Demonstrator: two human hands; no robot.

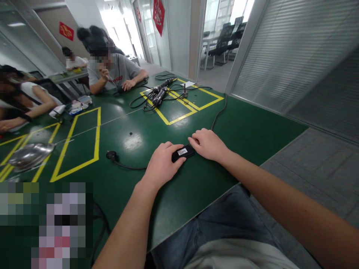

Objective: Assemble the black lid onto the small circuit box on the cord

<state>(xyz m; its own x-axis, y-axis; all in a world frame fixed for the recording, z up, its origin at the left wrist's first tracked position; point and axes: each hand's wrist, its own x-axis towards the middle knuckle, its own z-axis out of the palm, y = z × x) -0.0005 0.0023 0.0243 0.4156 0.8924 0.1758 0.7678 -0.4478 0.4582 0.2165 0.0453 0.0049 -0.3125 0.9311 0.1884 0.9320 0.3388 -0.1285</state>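
Okay so the left hand [161, 166] is sitting partly closed, thumb along the near edge and index finger along the far edge, gripping one end of a small black rectangular plastic-looking box with a white printed label [183, 152]. The box is lying flat, it looks like, on the big green smooth-topped table [232, 130], between both hands and near the person's side. My guess is that grip's keeping it steady with the label facing up.

The right hand [209, 145] is resting at the other end, fingers curled mostly closed. Can't tell if it's pinching the box, a cable, or just touching.

A thin black cord [130, 167] with a black rounded plug [112, 156] is trailing out past the left hand, and a black cable [220, 116] is running from behind the right hand toward the table's far edge. Both are probably joining the box, but the hands are hiding the ends. Stretching them out opposite ways is likely keeping them from tangling.

Container-wise, a shiny silver metal dish [32, 155] is sitting across some yellow tape lines [56, 132], maybe marking its spot. It's too blurry to tell if it's holding anything.
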